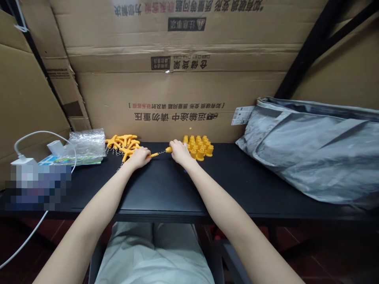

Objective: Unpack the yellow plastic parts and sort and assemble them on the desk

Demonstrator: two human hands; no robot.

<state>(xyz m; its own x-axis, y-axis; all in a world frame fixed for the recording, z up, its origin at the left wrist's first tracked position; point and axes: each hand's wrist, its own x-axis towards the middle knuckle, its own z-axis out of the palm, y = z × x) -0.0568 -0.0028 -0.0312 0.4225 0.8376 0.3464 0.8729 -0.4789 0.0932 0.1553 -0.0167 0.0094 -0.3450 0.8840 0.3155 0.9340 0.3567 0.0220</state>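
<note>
My left hand (139, 157) is closed on an orange plastic piece at the near edge of a pile of orange forked parts (122, 142) with small metal springs. My right hand (179, 152) is closed on a small yellow cap-like piece (168, 149). A thin metal spring (160, 153) stretches between the two hands. Just right of my right hand stands a cluster of several yellow cup-shaped caps (199, 146). Both hands rest on the black table (166, 189), near its back edge.
A crumpled clear plastic bag (87, 142), a white charger (55, 147) with a cable and a printed card (71, 160) lie at the left. A large grey bag (316, 150) fills the right side. Cardboard boxes (177, 79) wall the back.
</note>
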